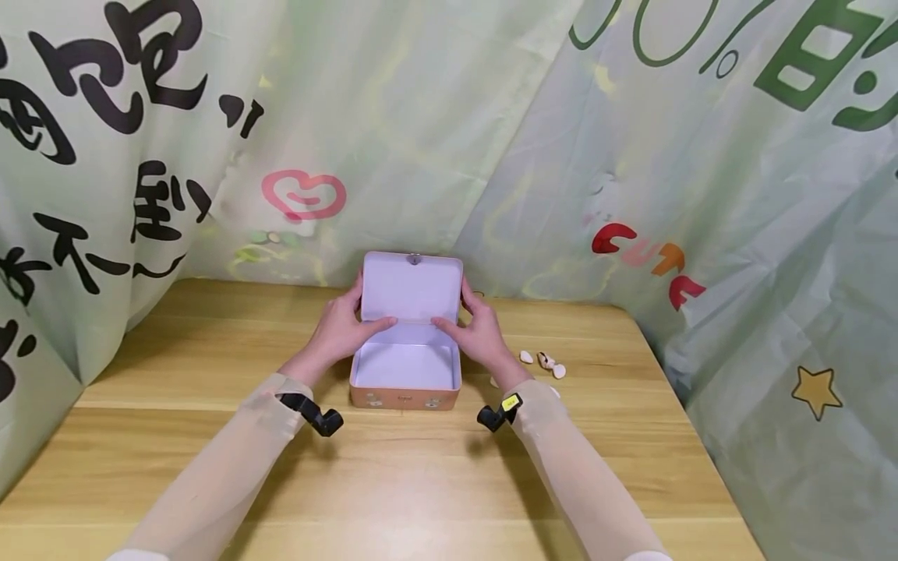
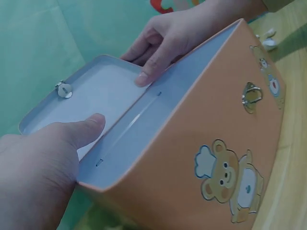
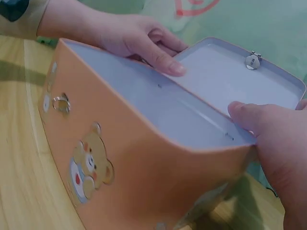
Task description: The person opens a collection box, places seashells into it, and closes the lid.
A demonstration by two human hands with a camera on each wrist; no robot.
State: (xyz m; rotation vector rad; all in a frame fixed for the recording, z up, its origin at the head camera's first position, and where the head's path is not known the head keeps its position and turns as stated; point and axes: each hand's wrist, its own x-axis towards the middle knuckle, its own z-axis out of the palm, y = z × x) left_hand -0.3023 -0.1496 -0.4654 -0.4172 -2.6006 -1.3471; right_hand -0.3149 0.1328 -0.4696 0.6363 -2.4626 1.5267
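Note:
An orange tin box (image 1: pixel 404 399) with a pale lilac inside stands on the table, its hinged lid (image 1: pixel 411 287) tilted up and back. Bear pictures and a metal catch (image 2: pixel 252 97) decorate its front; a clasp (image 3: pixel 253 61) sits at the lid's edge. My left hand (image 1: pixel 341 325) grips the lid's left side, thumb on the inner face near the hinge and fingers behind. On the opposite side my right hand (image 1: pixel 482 333) holds the lid likewise, its fingers partly hidden. Nothing is visible inside the box.
Several small whitish pieces (image 1: pixel 559 371) lie on the wooden table (image 1: pixel 596 467), right of the box beside my right wrist. A printed cloth (image 1: pixel 435 140) hangs close behind the box and round the sides of the table. Small cameras are strapped to both wrists.

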